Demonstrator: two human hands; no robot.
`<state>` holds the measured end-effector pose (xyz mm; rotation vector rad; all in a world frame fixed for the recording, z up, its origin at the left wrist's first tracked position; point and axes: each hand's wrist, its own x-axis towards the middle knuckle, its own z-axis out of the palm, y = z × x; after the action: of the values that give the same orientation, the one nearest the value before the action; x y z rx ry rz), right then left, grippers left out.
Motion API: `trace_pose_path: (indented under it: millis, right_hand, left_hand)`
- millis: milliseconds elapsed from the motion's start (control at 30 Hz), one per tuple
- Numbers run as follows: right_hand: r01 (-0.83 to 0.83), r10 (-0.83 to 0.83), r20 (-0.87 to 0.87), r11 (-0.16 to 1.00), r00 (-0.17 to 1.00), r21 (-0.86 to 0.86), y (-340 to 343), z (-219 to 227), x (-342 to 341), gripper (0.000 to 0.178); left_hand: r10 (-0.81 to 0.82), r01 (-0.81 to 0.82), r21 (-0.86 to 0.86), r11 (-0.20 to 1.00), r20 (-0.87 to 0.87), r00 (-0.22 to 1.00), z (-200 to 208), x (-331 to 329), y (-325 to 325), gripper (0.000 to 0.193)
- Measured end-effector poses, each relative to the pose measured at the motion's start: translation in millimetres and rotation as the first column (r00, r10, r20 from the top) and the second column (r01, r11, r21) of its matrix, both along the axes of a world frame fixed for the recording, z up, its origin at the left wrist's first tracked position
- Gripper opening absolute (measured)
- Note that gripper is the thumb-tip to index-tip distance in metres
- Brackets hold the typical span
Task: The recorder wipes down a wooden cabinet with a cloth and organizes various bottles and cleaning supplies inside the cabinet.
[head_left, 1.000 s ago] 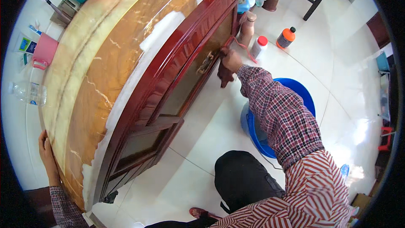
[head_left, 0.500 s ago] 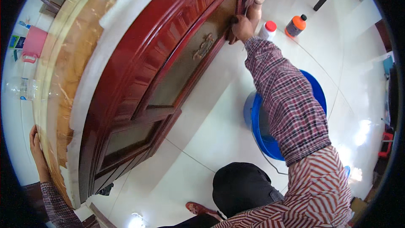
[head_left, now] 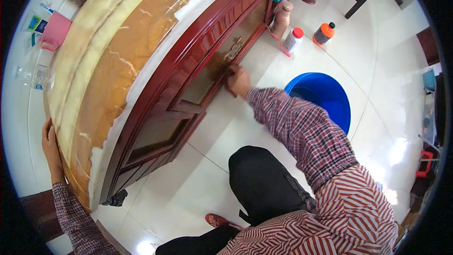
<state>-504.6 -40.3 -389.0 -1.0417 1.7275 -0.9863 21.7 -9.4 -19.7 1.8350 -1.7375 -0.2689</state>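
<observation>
Along the left edge of the patterned countertop, near its lower corner, the left hand is laid with fingers extended and closed on nothing. Beneath the countertop's right edge, a dark cloth, mostly hidden, is gripped by the right hand against the front of the red cabinet, near the ornate handle. On the floor, a blue bucket is partly covered by the plaid right sleeve.
</observation>
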Motion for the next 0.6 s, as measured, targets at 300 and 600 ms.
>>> trace_pose_path:
  millis: [300, 600]
  right_hand:
    - [-0.42, 0.271, 0.454, 0.866, 0.849, 0.27, 53.4, 100.6, 53.0, 0.028]
    - [0.061, 0.093, 0.975, 0.995, -0.204, -0.082, 86.7, 83.1, 69.1, 0.044]
  left_hand:
    - [0.021, -0.02, -0.009, 1.0, 0.081, 0.996, 0.0, 1.0, -1.8, 0.037]
    - [0.008, -0.009, 0.009, 1.0, 0.102, 0.995, -0.6, 1.7, -1.5, 0.039]
